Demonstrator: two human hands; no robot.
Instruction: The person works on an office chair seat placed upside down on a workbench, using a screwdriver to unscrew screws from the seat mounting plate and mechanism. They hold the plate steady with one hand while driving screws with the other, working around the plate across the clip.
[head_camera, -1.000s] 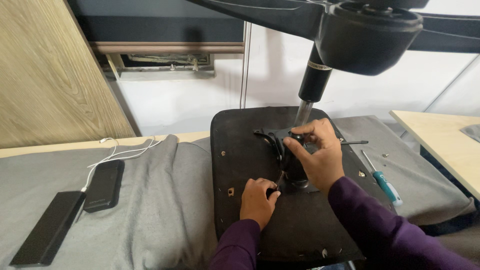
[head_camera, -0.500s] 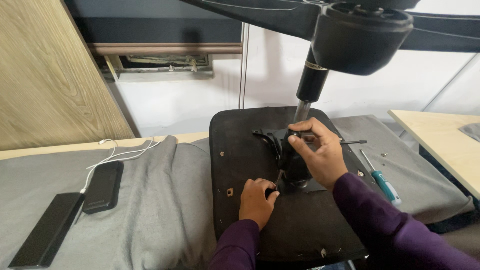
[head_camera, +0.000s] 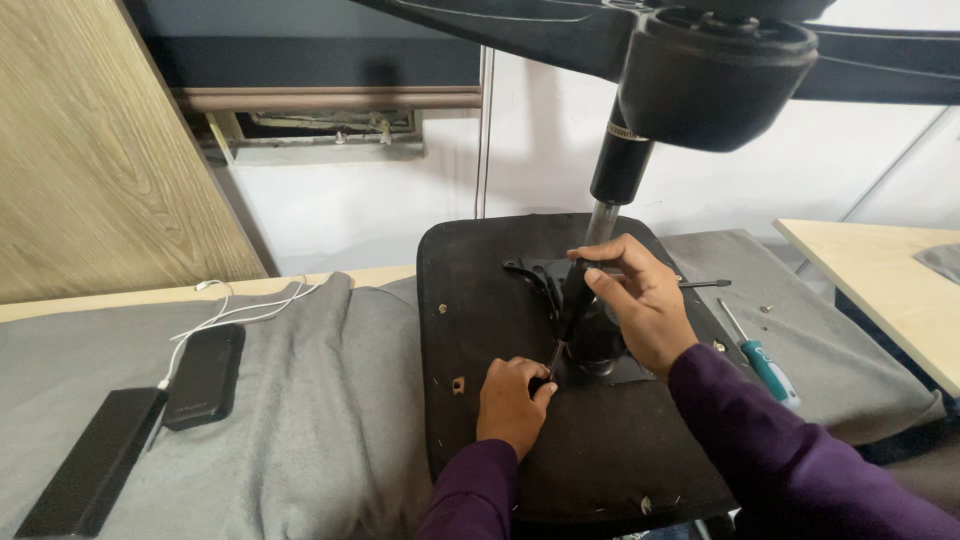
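Frame centre: upturned black chair seat (head_camera: 480, 300) on grey cloth (head_camera: 300, 420). Right hand (head_camera: 640, 300) fingers wrapped around black tool handle (head_camera: 575, 295), long axis near-vertical, tip pointing down-left. Left hand (head_camera: 512, 400) curled, pinching tip at mechanism plate (head_camera: 620, 372).

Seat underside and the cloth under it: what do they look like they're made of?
Seat underside: seems a rigid board faced in matte black, fabric or paint, with chipped spots showing pale material beneath. Grey cloth: soft, felt-like textile, judging by its folds and dull surface. Chair column: shiny metal, by its gleam.
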